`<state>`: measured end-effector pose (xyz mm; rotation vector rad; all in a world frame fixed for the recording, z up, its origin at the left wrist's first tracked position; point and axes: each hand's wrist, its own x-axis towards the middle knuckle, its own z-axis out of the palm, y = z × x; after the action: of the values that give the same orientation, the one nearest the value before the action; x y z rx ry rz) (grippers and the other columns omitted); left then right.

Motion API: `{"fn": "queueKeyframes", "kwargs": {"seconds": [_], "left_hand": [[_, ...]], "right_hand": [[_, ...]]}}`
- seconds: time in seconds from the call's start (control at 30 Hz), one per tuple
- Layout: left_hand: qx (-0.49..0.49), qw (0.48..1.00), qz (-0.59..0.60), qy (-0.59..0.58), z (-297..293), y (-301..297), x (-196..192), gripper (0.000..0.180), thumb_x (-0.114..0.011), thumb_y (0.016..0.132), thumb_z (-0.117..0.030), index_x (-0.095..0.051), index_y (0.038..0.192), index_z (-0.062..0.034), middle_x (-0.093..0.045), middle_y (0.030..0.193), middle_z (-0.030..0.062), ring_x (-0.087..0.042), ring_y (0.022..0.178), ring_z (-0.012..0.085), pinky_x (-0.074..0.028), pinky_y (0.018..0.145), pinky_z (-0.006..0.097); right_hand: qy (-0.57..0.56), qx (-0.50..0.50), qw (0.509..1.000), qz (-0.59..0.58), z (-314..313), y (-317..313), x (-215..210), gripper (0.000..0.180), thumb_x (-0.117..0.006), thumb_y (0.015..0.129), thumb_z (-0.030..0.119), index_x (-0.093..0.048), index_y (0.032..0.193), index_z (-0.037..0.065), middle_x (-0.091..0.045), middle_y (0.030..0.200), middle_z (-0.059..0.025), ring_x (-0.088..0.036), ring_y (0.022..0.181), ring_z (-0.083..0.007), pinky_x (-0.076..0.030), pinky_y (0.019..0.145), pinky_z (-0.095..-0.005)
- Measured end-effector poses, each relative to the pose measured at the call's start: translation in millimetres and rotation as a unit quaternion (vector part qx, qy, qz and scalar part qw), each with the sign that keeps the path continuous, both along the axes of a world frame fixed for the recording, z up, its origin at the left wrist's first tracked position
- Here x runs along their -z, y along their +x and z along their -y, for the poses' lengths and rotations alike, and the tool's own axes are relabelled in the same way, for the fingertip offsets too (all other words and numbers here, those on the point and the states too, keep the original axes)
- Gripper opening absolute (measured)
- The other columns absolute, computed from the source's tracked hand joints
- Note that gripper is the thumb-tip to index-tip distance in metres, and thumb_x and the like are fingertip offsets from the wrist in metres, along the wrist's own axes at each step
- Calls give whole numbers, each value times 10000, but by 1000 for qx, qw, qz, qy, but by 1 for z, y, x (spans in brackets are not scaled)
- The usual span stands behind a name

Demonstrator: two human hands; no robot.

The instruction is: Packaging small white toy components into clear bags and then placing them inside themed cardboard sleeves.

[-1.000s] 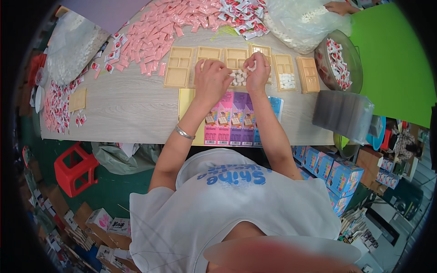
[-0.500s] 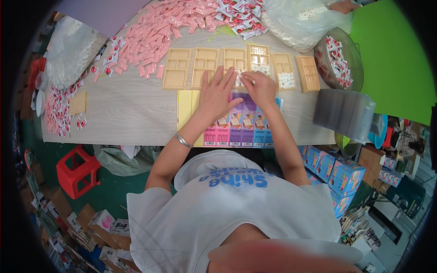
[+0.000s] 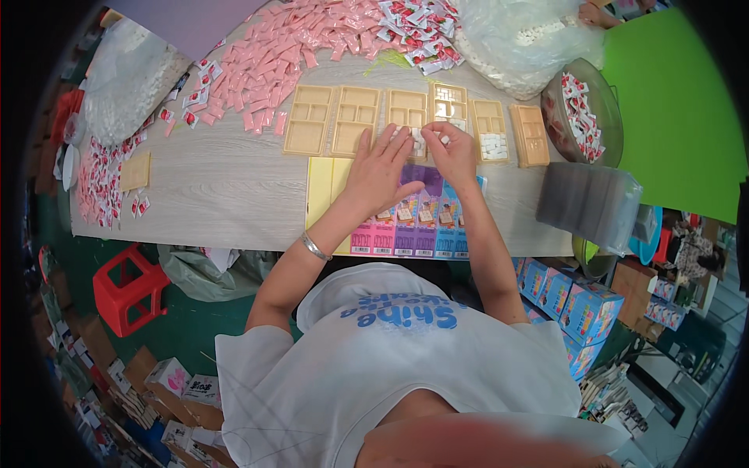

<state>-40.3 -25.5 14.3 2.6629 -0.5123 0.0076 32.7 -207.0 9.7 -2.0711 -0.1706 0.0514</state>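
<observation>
My left hand [image 3: 378, 171] lies flat with spread fingers over the lower part of a beige compartment tray [image 3: 406, 100]. Small white blocks [image 3: 417, 147] sit in that tray's lower compartment beside my fingertips. My right hand [image 3: 456, 158] is closed in a pinch on a small white block [image 3: 445, 140], at the lower end of the neighbouring tray [image 3: 448, 92], which it partly covers. Farther right, another beige tray [image 3: 489, 115] has white blocks in its lower compartment. Two trays to the left, one [image 3: 307, 121] and another [image 3: 355, 113], show bare compartments.
Pink packets [image 3: 265, 70] and red-white sachets [image 3: 421, 31] are heaped at the back. A bag of white blocks [image 3: 519, 39] and a bowl of sachets [image 3: 581, 117] stand right. Colourful printed cards [image 3: 413, 222] lie at the front edge, near stacked clear plastic covers [image 3: 589, 203].
My right hand has shifted right, away from my left fingers, with a white block in its pinch. My left hand stays spread over the same tray; the view has shifted slightly.
</observation>
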Motion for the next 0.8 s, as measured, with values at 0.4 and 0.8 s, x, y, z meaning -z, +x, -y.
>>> {"fn": "queueKeyframes", "kwargs": {"seconds": [0.4,0.8], "left_hand": [[-38,996,61,59,-24,23,20,543,-580,993,-249,-491,1512,-113,-428,1608,55,-302,1537,284,-177,1239,603],[14,999,38,-5,-8,6,13,684,-673,943,-384,-465,1526,-94,-397,1626,47,-302,1532,282,-179,1239,600]], "right_hand": [[-181,-103,970,130,-7,-15,-5,136,-793,847,160,-797,981,136,-757,875,-79,-732,760,-272,-564,633,-352],[-234,-85,954,169,5,-9,-3,158,-795,857,230,-781,992,147,-716,790,-53,-707,705,-252,-540,599,-382]]}}
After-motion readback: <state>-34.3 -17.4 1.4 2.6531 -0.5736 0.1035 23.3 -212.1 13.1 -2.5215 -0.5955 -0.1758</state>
